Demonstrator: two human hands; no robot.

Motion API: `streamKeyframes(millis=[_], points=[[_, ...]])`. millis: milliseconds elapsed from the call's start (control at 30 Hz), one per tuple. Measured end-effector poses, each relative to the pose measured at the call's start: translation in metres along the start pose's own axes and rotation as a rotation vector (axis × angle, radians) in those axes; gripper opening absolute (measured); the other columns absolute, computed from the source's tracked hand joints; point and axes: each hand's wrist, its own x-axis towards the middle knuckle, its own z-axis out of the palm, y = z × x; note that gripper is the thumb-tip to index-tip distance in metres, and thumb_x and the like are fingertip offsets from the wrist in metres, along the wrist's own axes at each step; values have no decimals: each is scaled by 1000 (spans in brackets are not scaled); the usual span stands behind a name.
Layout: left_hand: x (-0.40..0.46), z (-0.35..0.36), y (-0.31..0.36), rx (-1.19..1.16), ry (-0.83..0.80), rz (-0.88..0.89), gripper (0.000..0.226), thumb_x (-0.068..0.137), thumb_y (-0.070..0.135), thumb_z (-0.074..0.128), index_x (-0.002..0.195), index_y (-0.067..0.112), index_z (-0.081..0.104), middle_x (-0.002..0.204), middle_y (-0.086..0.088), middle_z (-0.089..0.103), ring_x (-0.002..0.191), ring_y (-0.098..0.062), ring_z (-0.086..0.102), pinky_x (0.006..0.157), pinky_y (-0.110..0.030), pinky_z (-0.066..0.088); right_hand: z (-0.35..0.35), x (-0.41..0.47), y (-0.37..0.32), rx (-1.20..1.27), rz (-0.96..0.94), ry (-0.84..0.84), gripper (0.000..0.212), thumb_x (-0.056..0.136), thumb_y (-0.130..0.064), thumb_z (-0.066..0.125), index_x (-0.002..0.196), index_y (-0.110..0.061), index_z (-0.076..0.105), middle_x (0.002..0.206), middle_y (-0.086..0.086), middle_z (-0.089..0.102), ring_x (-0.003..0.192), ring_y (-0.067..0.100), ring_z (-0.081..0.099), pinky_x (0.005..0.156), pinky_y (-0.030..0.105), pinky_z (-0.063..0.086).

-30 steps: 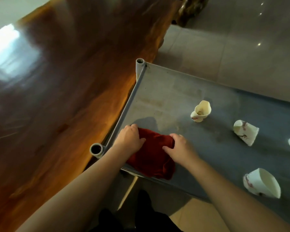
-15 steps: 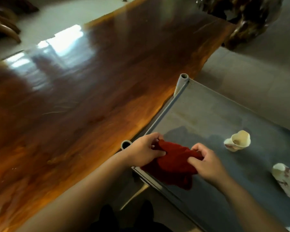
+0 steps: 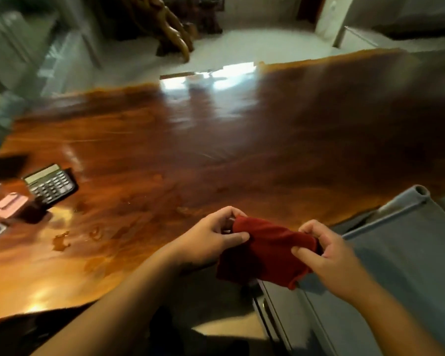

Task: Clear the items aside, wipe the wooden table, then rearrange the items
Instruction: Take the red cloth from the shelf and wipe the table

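A dark red cloth (image 3: 265, 250) hangs in the air between both hands, over the gap between the wooden table (image 3: 190, 155) and the grey cart. My left hand (image 3: 211, 240) pinches its left end. My right hand (image 3: 326, 255) pinches its right end. The glossy brown table spreads across the middle of the view, with light glare at its far edge and a small wet patch (image 3: 61, 240) near its front left.
A black calculator (image 3: 50, 183) lies at the table's left side, beside a pink object (image 3: 8, 204) and a dark flat item at the frame's edge. The grey metal cart (image 3: 401, 265) stands at the right. A carved wooden root piece (image 3: 175, 34) stands on the floor beyond.
The cloth came up off the grey cart and moved left toward the wooden table, held in both hands. The view swung left, so the cups on the cart left the frame.
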Motion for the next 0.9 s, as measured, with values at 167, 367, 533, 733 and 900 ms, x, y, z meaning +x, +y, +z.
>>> streamKeyframes(millis=[167, 367, 533, 733, 900], points=[[-49, -64, -23, -154, 145, -11, 22, 87, 26, 74, 107, 26, 65, 113, -13, 69, 103, -28, 70, 79, -35, 57, 62, 37, -41, 2, -1, -170, 11, 93, -26, 68, 88, -33, 62, 84, 4, 65, 78, 28, 67, 65, 49, 62], [-87, -136, -46, -246, 250, -51, 17, 92, 23, 67, 108, 22, 62, 101, -8, 71, 82, -15, 69, 61, -24, 51, 141, 79, -81, 4, 28, -248, 19, 96, -25, 65, 86, -41, 62, 86, -2, 68, 77, 17, 68, 66, 28, 57], [-95, -202, -60, -307, 294, -79, 19, 94, 24, 65, 112, 22, 62, 107, -8, 73, 89, -18, 71, 63, -25, 53, 205, 118, -103, 63, 111, -183, 23, 98, -19, 63, 90, -40, 65, 93, -7, 73, 87, 13, 71, 75, 34, 60], [-72, -256, -63, -352, 383, -102, 21, 94, 18, 65, 115, 20, 61, 112, -9, 72, 89, -15, 71, 61, -23, 53, 252, 178, -106, 73, 131, -40, 18, 95, -14, 67, 96, -32, 66, 94, 0, 74, 95, 21, 70, 88, 44, 55], [-23, -281, -74, -289, 486, -109, 35, 90, 18, 70, 122, 24, 59, 116, -2, 71, 103, -21, 69, 74, -31, 55, 254, 236, -87, -34, 116, 71, 19, 91, -20, 70, 97, -37, 63, 91, -8, 73, 89, 13, 70, 80, 37, 55]])
